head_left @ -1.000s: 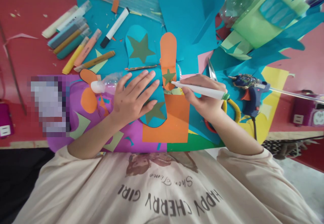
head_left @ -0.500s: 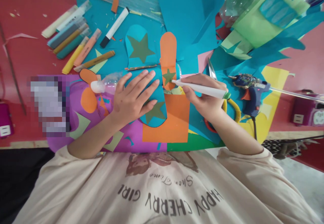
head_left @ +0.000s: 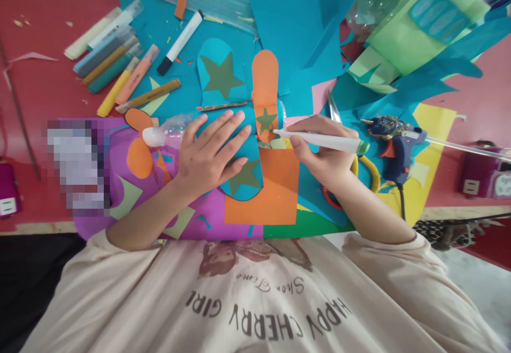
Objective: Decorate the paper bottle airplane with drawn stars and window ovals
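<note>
A clear plastic bottle (head_left: 178,128) lies on its side, wrapped in blue paper, with its white cap toward the left. My left hand (head_left: 213,153) rests over the wrapped body, fingers spread. Blue wing-like pieces stick out above and below it, each bearing an olive-green star (head_left: 222,75). Across the bottle's right end lies an orange paper strip (head_left: 265,79) with a smaller green star (head_left: 266,122) on it. In my right hand (head_left: 327,153) is a white marker (head_left: 335,141) with a green end; its tip is at the star's lower right edge.
Several markers (head_left: 114,60) lie at the upper left. To the right are scissors (head_left: 373,174) and a blue glue gun (head_left: 399,153) with a glue stick. An orange paper sheet (head_left: 279,188) lies below the bottle. A blurred-out object (head_left: 77,166) sits at the left.
The marker in my right hand has shifted slightly right and down, its tip moving from the star's inside to its edge. My left hand stays in place.
</note>
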Tool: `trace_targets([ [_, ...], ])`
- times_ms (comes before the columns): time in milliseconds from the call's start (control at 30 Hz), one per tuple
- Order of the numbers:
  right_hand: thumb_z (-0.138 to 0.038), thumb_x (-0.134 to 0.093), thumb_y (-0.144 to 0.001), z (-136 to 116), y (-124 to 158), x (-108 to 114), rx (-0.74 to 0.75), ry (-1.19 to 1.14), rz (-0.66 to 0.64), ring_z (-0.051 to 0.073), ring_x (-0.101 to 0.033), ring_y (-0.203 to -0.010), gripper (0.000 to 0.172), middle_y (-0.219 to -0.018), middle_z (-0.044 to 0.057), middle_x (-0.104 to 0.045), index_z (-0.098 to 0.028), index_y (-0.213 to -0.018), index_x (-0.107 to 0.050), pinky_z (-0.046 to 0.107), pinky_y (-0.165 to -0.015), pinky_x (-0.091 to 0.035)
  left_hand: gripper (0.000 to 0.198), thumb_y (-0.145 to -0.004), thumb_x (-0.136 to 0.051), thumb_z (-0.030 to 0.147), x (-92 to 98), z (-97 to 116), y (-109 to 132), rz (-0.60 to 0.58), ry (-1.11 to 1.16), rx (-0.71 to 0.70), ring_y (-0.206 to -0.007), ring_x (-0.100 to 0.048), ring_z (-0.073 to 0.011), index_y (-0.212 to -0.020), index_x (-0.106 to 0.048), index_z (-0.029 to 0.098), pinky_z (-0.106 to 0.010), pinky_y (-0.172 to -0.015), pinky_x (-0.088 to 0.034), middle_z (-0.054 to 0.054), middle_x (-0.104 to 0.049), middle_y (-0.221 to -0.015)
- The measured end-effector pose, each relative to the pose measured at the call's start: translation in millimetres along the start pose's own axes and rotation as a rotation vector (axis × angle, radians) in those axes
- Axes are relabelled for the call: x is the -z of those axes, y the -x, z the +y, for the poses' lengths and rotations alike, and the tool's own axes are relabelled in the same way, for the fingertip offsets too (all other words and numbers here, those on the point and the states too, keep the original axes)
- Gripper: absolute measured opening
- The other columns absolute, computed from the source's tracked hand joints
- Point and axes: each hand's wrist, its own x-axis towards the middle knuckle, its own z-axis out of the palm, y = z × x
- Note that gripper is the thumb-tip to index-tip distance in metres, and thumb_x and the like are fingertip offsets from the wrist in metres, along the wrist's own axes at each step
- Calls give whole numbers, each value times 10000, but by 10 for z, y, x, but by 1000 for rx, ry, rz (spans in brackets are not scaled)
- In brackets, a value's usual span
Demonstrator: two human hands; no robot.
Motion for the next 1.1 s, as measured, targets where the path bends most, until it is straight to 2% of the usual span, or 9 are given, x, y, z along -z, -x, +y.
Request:
trace_targets([
  [100, -284, -615, -909, -2, -2, -2, -15, 41, 3, 195, -755, -766, 117, -853, 15, -793, -274, -898, -731, 327, -669, -624, 486, -1064, -275, 480, 7, 2, -4, 33, 28, -11, -1380, -512, -213, -1477, -429, 275, -404, -1168, -324, -46, -523, -1497],
  [267, -206, -623, -886, -9, -10, -14, 22, -9, 30, 181, -756, -752, 104, -839, 13, -792, -259, -890, -712, 297, -652, -624, 522, -1053, -235, 534, 1, 7, 1, -65, 14, 51, -1387, -503, -260, -1484, -432, 314, -458, -1169, -316, -44, -508, -1509],
  [467, -216, -615, -898, -8, -11, -6, 27, 1, 33, 187, -755, -754, 120, -852, 12, -792, -267, -917, -722, 306, -648, -625, 483, -1066, -255, 480, 10, 15, -15, 49, -20, -18, -1362, -533, -206, -1468, -441, 285, -399, -1153, -338, -48, -550, -1472],
  [667, -274, -616, -908, 8, 1, 14, -17, 10, -7, 191, -749, -765, 115, -859, 10, -787, -279, -906, -730, 331, -683, -633, 544, -1049, -208, 556, -5, 6, 3, -62, -27, 59, -1377, -516, -243, -1462, -468, 317, -439, -1163, -320, -47, -541, -1481],
  [800, -317, -594, -914, 8, 3, 8, -41, 50, -5, 185, -739, -714, 162, -794, 12, -782, -259, -829, -719, 325, -637, -627, 533, -1050, -220, 546, -6, 4, 6, -62, -7, 57, -1387, -505, -248, -1468, -458, 317, -447, -1167, -316, -47, -527, -1494],
  [1000, -312, -596, -921, 6, 0, -8, -7, 58, 31, 186, -750, -750, 144, -857, 13, -794, -279, -897, -734, 320, -653, -625, 494, -1061, -251, 498, 9, 6, -8, 0, 22, 12, -1387, -505, -218, -1465, -447, 293, -419, -1167, -328, -47, -525, -1494],
  [1100, -351, -585, -923, 15, 11, -8, -46, 73, 6, 194, -743, -741, 171, -827, 15, -787, -285, -869, -734, 340, -660, -625, 498, -1057, -252, 513, 6, 5, -6, -19, 33, 28, -1395, -495, -221, -1467, -444, 303, -426, -1169, -325, -44, -518, -1501],
])
